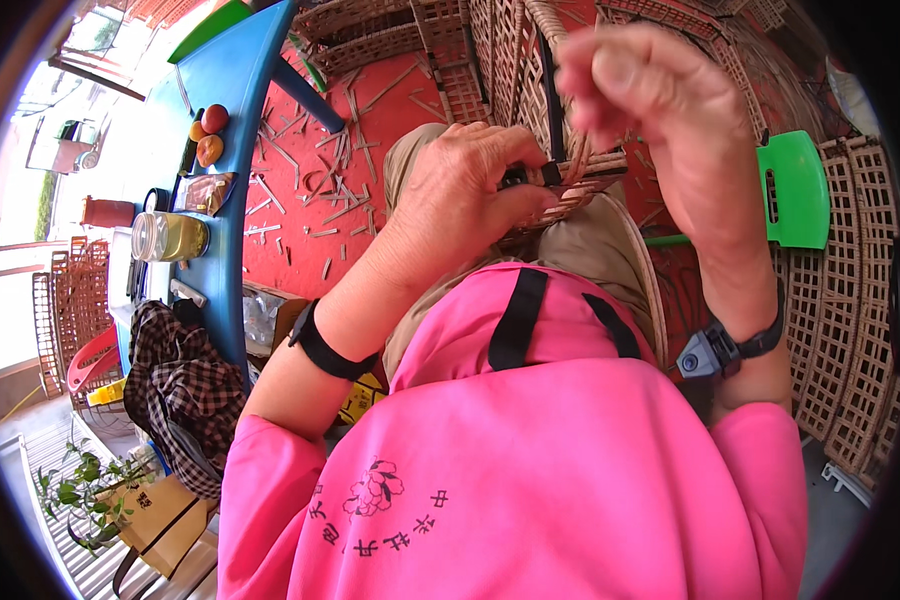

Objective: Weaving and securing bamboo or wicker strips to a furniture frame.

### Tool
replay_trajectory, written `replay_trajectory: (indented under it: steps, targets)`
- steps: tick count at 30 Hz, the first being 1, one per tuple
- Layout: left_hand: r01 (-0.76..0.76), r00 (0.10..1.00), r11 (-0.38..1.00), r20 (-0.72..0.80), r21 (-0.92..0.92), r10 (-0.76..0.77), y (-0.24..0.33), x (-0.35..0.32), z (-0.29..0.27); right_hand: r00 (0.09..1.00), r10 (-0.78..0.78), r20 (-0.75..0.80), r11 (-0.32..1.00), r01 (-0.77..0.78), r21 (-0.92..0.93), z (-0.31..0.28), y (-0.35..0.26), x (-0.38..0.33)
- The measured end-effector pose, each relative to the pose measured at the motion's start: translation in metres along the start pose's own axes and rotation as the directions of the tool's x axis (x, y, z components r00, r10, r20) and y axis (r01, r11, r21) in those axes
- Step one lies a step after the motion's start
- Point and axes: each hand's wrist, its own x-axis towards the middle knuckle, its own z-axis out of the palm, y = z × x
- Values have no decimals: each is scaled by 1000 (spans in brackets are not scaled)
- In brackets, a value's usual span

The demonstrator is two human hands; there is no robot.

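A brown woven wicker piece (582,190) rests across my lap, against my tan trousers. My left hand (460,185) is closed at its left edge, around a small black object (515,177) mostly hidden by my fingers. Raised above the weave on the right, my right hand (660,95) is slightly blurred, its fingers curled in and the thumb pressed toward them. A thin wicker strand (577,152) runs up from the weave to its fingertips, where the grip is partly hidden. Black straps circle both wrists.
On the left stands a blue table (225,75) with a glass jar (170,238), fruit (210,150) and a checked cloth (185,370). Cut strips (320,215) litter the red floor. A green chair (798,190) and large woven panels (840,320) stand at the right.
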Motion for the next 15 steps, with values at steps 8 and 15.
replay_trajectory:
  steps: [8, 15]
  targets:
    - [318, 929, 913, 274, -255, -247, -6, 8, 0, 846, 533, -14, 811, -515, -277, -13, 29, -70]
    - [469, 867, 756, 399, -457, -297, -11, 9, -2, 875, 483, -11, 790, -441, -425, -4, 38, -81]
